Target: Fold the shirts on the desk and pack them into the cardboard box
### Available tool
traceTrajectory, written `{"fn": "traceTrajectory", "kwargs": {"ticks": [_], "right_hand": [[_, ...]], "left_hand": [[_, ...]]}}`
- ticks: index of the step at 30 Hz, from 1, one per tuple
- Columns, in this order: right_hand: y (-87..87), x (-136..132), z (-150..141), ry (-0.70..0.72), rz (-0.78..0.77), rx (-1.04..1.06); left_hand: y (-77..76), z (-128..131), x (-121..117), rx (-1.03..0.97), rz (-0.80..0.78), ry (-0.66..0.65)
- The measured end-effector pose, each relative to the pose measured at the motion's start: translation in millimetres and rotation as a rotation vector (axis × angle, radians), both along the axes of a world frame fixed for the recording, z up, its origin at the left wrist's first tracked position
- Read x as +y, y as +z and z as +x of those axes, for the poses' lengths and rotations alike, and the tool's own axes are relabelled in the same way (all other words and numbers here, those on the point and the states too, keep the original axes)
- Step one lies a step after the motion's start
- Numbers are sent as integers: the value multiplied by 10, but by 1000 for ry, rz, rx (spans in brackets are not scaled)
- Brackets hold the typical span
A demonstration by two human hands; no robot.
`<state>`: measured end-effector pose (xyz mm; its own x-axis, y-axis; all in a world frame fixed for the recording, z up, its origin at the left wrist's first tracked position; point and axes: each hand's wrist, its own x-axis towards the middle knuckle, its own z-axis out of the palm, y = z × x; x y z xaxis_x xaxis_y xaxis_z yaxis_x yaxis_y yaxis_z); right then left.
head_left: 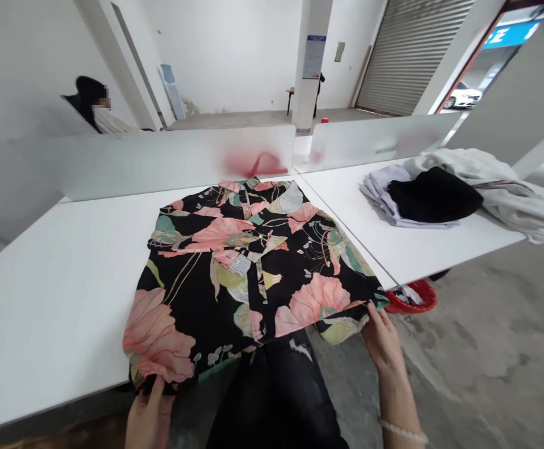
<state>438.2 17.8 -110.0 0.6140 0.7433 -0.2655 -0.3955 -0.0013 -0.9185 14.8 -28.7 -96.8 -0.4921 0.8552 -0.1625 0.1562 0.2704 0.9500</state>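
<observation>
A black shirt with large pink flowers and green leaves (225, 293) lies spread over the white table, its collar toward the frosted divider. Its hem hangs a little past the near edge, above my legs. At the lower left corner of the hem, my left hand (148, 415) pinches the cloth, thumb on top and the other fingers hidden below. On the right, my right hand (382, 337) grips the edge of the shirt near a sleeve end, just beyond the table's edge. One sleeve appears folded across the upper front.
On the adjoining right table (347, 193) lie a folded lilac garment (375, 190), a black cloth (435, 194) and a pale grey garment (478, 165). Below sits a red basket (424, 298) with cloth inside. Frosted dividers (160, 159) line the back. A person (113, 121) sits beyond, at left.
</observation>
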Motion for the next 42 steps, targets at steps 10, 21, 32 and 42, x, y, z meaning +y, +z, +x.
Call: {"fn": "traceTrajectory", "kwargs": {"ticks": [10, 21, 32, 42], "right_hand": [[191, -525, -1105, 100, 166, -490], [209, -275, -1620, 538, 89, 292], [312, -220, -1806, 475, 66, 95], [219, -261, -1948, 439, 14, 245]], "left_hand": [[550, 548, -171, 487, 128, -660], [434, 894, 424, 1045, 624, -717], [606, 997, 406, 661, 596, -683], [516, 1011, 463, 951, 671, -890]]}}
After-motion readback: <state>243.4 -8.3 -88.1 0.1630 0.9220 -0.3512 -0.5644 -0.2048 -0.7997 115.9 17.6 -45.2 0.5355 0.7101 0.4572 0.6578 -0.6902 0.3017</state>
